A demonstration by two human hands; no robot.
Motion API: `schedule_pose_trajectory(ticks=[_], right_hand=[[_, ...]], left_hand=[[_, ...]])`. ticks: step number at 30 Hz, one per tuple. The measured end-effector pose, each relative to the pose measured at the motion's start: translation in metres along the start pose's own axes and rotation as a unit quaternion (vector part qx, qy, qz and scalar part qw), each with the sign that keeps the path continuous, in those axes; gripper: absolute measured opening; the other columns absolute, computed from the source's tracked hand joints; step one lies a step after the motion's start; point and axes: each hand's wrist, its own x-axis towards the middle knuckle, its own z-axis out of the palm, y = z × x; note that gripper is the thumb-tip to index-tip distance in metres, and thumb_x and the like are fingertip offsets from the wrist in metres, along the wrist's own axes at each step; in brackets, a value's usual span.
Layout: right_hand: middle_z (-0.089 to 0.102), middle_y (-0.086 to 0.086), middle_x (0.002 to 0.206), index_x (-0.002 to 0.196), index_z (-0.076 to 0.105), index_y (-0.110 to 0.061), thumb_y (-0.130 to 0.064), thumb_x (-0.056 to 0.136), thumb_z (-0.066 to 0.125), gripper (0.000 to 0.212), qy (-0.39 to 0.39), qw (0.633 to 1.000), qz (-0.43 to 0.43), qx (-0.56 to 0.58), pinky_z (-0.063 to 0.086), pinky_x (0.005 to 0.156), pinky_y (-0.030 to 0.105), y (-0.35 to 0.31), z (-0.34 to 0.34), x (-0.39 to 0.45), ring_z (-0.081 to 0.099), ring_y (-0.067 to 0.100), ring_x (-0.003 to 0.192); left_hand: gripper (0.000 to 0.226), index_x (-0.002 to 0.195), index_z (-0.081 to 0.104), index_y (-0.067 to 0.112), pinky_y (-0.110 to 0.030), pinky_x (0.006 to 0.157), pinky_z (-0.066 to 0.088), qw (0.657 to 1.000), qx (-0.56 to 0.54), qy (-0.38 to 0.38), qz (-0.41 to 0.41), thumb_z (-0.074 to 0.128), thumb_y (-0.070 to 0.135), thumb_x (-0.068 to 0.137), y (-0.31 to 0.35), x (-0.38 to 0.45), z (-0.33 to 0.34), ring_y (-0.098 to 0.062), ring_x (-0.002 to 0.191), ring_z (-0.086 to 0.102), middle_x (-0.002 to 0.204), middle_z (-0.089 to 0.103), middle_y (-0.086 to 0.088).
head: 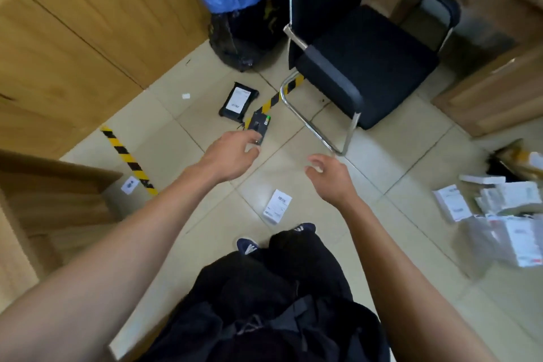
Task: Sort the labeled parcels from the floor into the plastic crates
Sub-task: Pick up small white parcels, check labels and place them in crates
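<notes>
**Scanner in my left hand, parcels on the floor**

My left hand grips a small black scanner, its green light lit. Just beyond it a black parcel lies flat on the tiles, white label up. A small white parcel sits near my shoes. My right hand hangs loose, fingers relaxed, holding nothing. Far right, a heap of white parcels lies.
</notes>
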Motion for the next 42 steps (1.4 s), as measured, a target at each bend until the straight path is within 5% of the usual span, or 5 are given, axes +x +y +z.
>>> schedule_pose_trajectory(ticks=[16, 22, 29, 36, 42], right_hand=[[0.065, 0.006, 0.135, 0.137, 0.062, -0.016, -0.024, 0.100, 0.056, 0.039, 0.139, 0.975, 0.152, 0.083, 0.042, 0.101, 0.028, -0.045, 0.028, 0.088, 0.061, 0.022, 0.121], [0.068, 0.008, 0.131, 0.134, 0.065, -0.016, -0.023, 0.097, 0.060, 0.037, 0.222, 0.935, 0.233, 0.147, 0.040, 0.103, 0.026, -0.109, 0.089, 0.126, 0.061, 0.023, 0.121], [0.068, 0.006, 0.129, 0.132, 0.066, -0.017, -0.024, 0.098, 0.060, 0.036, 0.268, 0.894, 0.279, 0.226, 0.040, 0.099, 0.023, -0.145, 0.146, 0.131, 0.062, 0.019, 0.119], [0.069, 0.005, 0.127, 0.128, 0.068, -0.018, -0.027, 0.095, 0.058, 0.036, 0.273, 0.877, 0.299, 0.260, 0.044, 0.107, 0.032, -0.137, 0.197, 0.128, 0.062, 0.020, 0.120], [0.068, 0.007, 0.129, 0.131, 0.066, -0.015, -0.021, 0.097, 0.057, 0.036, 0.276, 0.866, 0.306, 0.282, 0.044, 0.103, 0.032, -0.142, 0.239, 0.153, 0.063, 0.023, 0.118]], left_hand=[[0.042, 0.141, 0.058, 0.028, -0.044, 0.103, 0.049, 0.974, 0.126, -0.117, 0.149, 0.050, 0.038, 0.101, -0.034, 0.203, -0.062, -0.027, 0.127, 0.056, 0.139, 0.063, -0.001], [0.044, 0.144, 0.055, 0.023, -0.045, 0.104, 0.048, 0.900, 0.250, -0.227, 0.276, 0.051, 0.036, 0.102, -0.071, 0.268, -0.108, -0.028, 0.128, 0.056, 0.140, 0.062, -0.003], [0.044, 0.145, 0.056, 0.024, -0.042, 0.103, 0.047, 0.875, 0.256, -0.265, 0.313, 0.051, 0.032, 0.102, -0.090, 0.283, -0.126, -0.026, 0.126, 0.056, 0.136, 0.063, -0.001], [0.040, 0.141, 0.055, 0.019, -0.043, 0.099, 0.048, 0.799, 0.379, -0.295, 0.362, 0.045, 0.031, 0.104, -0.106, 0.276, -0.107, -0.033, 0.129, 0.053, 0.140, 0.060, -0.010], [0.042, 0.142, 0.055, 0.021, -0.049, 0.102, 0.048, 0.808, 0.366, -0.293, 0.357, 0.048, 0.033, 0.103, -0.141, 0.296, -0.107, -0.032, 0.130, 0.054, 0.141, 0.061, -0.007]])
